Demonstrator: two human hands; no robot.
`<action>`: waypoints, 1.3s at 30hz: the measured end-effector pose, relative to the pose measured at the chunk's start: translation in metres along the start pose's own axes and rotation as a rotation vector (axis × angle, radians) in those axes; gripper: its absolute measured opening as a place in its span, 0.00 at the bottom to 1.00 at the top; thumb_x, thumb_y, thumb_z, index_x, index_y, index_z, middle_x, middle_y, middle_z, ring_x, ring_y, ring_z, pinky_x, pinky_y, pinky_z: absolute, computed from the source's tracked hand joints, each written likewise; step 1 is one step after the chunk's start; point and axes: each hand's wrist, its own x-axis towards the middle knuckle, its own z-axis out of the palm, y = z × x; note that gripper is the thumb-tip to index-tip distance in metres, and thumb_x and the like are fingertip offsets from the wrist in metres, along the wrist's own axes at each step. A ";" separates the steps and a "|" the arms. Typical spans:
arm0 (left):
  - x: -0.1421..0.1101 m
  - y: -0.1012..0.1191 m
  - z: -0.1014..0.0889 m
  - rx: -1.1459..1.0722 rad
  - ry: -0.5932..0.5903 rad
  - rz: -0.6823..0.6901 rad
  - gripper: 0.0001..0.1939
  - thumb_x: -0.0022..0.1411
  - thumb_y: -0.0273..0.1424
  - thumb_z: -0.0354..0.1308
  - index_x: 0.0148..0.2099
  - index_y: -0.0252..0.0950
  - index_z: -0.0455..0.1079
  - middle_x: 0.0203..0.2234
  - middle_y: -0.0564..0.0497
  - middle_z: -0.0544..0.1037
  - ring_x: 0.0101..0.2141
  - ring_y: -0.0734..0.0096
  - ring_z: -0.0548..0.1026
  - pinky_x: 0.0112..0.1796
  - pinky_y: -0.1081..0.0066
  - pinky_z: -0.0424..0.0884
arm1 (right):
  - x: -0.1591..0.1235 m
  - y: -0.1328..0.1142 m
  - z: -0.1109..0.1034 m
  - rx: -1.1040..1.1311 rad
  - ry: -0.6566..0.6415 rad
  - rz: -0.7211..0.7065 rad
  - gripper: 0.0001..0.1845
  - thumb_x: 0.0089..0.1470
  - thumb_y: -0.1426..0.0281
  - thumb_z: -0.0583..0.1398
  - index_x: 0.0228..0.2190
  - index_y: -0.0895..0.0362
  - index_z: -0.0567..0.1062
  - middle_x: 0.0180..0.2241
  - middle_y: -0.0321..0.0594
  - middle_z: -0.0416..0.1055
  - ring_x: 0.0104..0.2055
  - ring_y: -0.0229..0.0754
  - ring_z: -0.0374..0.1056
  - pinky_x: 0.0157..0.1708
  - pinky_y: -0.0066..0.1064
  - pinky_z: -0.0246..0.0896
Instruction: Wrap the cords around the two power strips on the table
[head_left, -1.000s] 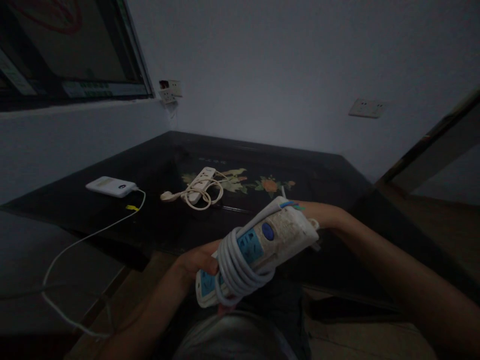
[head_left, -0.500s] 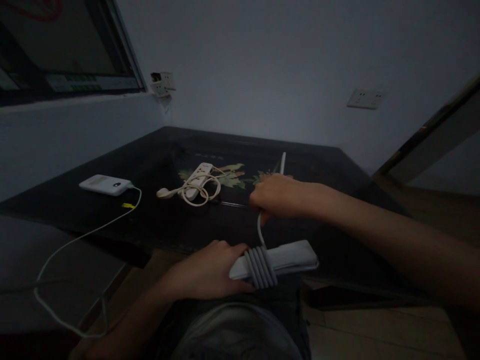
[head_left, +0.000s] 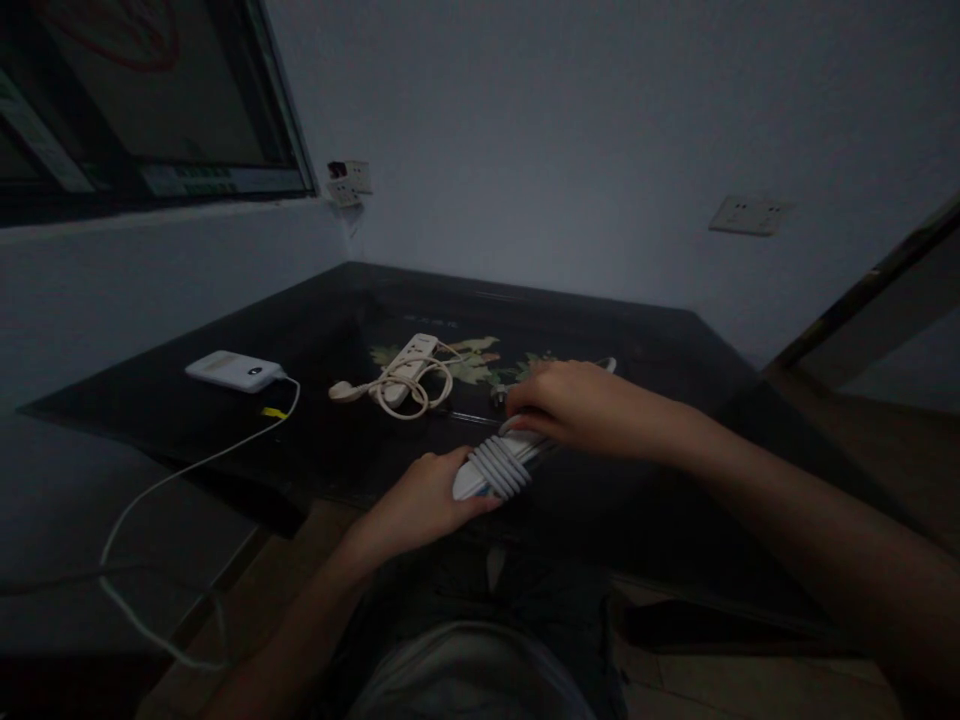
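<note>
My left hand (head_left: 424, 495) is closed round the near end of a long white power strip (head_left: 466, 482), whose sockets do not show. Several turns of its grey-white cord (head_left: 501, 466) are wound side by side about the strip, just past my left thumb. Over the strip's far part lies my right hand (head_left: 581, 405), fingers bent and pinching the cord close to the coils. That hand hides much of the far part. Beyond the knuckles a short piece of white cord (head_left: 610, 365) sticks out. A small plug-like end (head_left: 499, 394) shows beside my right fingertips.
On the dark table (head_left: 300, 330) lies a second white power strip (head_left: 414, 362) with its cord loosely looped on top. A white power bank (head_left: 234, 370) sits to the left, its cable (head_left: 172, 470) hanging over the edge. Wall sockets (head_left: 750, 215) are at the back right.
The wrapped strip has risen away from my lap and tilted, its far end now pointing up and right. My right hand has come down from the stretched cord onto the strip.
</note>
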 end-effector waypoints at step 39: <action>-0.007 -0.002 0.021 -0.948 0.027 0.156 0.39 0.56 0.37 0.63 0.64 0.45 0.48 0.55 0.43 0.66 0.50 0.53 0.71 0.47 0.59 0.70 | -0.030 -0.012 0.069 0.328 0.616 -0.082 0.15 0.61 0.74 0.52 0.46 0.60 0.74 0.34 0.42 0.77 0.35 0.39 0.73 0.33 0.27 0.66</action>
